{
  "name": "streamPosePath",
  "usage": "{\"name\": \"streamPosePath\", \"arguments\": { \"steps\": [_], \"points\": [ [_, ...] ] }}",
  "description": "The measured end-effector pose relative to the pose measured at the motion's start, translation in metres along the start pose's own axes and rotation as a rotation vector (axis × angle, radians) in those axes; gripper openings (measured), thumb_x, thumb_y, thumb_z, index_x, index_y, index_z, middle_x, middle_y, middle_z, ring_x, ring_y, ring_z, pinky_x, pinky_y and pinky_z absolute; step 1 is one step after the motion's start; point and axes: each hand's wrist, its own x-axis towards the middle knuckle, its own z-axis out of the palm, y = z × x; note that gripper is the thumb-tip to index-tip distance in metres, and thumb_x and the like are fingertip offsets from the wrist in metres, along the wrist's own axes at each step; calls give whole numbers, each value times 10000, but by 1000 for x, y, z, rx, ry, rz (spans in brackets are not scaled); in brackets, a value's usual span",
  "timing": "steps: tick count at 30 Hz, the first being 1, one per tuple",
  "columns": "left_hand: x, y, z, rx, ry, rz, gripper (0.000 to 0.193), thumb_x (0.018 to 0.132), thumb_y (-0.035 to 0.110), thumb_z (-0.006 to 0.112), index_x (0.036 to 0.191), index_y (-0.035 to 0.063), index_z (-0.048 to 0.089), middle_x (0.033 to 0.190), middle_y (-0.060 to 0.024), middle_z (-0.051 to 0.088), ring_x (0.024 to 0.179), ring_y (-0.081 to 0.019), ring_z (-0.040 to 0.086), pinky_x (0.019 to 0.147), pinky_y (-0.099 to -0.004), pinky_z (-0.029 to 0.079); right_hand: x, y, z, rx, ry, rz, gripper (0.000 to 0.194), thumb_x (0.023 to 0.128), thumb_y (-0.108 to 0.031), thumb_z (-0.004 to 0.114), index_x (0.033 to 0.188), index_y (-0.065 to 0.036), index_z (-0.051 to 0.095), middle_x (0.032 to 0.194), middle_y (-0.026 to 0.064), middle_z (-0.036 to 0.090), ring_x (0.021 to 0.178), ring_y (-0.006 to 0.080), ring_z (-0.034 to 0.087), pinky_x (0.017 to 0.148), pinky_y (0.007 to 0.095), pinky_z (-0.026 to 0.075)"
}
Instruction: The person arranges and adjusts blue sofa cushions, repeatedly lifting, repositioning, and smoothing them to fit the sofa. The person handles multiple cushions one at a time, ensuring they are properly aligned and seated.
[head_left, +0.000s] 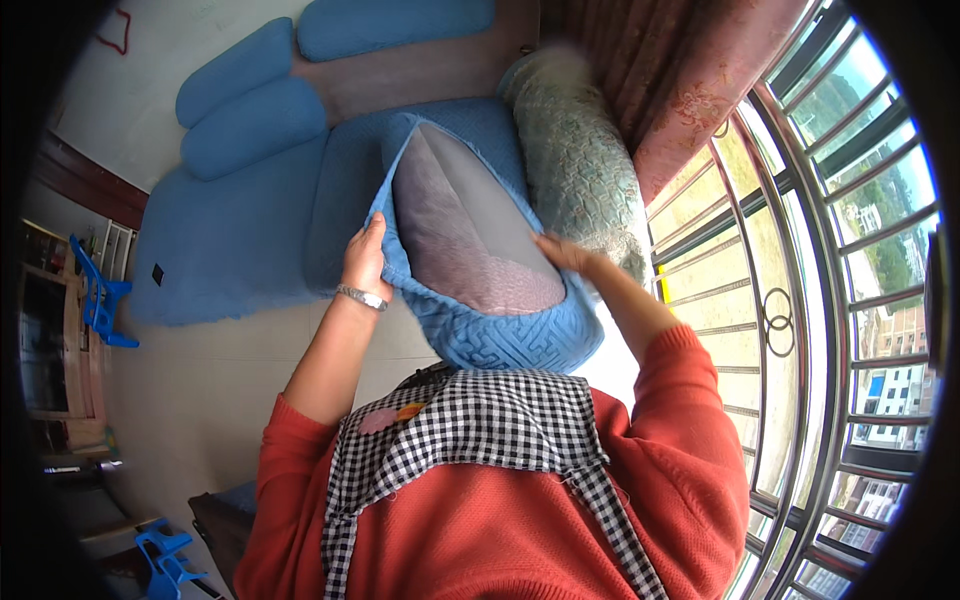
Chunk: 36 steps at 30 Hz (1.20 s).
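Observation:
A grey sofa cushion (457, 225) lies in front of me, partly wrapped in a blue textured stretch cover (510, 341). The cover's elastic edge runs around a large oval opening where the cushion's bare face shows. My left hand (367, 255) grips the cover's edge on the left side, with the fingers behind the fabric. At the right edge of the opening, my right hand (566, 253) holds the cover's rim; it is slightly blurred and its fingers are partly hidden. The cushion's near end sits in the cover, close to my checked apron.
Behind stands a sofa with a blue seat cover (225, 240) and blue cushions (255, 127). A patterned, fabric-covered armrest (577, 150) is at right, beside a pink curtain (697, 90) and a barred window (795, 300). Blue plastic stools (105, 296) stand at far left.

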Motion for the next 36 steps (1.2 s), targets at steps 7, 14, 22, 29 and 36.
{"name": "streamPosePath", "arguments": {
  "steps": [7, 14, 22, 29, 36],
  "points": [
    [81, 60, 52, -208, -195, 3, 299, 969, 257, 558, 1152, 22, 581, 1179, -100, 626, 1098, -255, 585, 973, -428, 456, -132, -22, -3, 215, 440, -570, 837, 886, -687, 430, 1411, -36, 413, 1404, 223, 407, 1311, 358, 386, 1094, 439, 315],
    [130, 95, 105, -244, -596, -10, 206, 955, 210, 567, 1071, 44, 608, 1131, -92, 635, 1087, -221, 578, 994, -384, 428, -128, -124, 31, -140, 1001, -490, 1096, 627, -599, 788, 1460, -68, 312, 1455, 244, 310, 1309, 415, 355, 1081, 496, 295],
    [170, 124, 83, -314, -805, 19, 181, 853, -11, 488, 961, 48, 621, 973, -55, 630, 929, -178, 581, 895, -330, 451, -116, -224, 20, -314, 1121, -428, 780, 642, -300, 837, 1313, -125, 480, 1247, 165, 448, 1113, 352, 454, 973, 462, 378],
    [158, 104, 62, -54, -921, 61, 480, 800, -47, 509, 1277, 5, 481, 1151, -77, 566, 1098, -183, 539, 988, -336, 425, -108, -247, 36, -177, 1083, -444, 588, 634, -228, 828, 1143, -103, 563, 988, 103, 560, 931, 284, 538, 841, 391, 411],
    [152, 135, 86, 809, -1187, 1273, 214, 852, 128, 630, 1052, 76, 684, 1128, -99, 623, 994, -251, 607, 923, -351, 460, -117, -273, 33, -192, 1031, -551, 333, 716, -50, 750, 949, -59, 512, 852, 110, 580, 768, 285, 586, 736, 363, 450]
  ]
}}
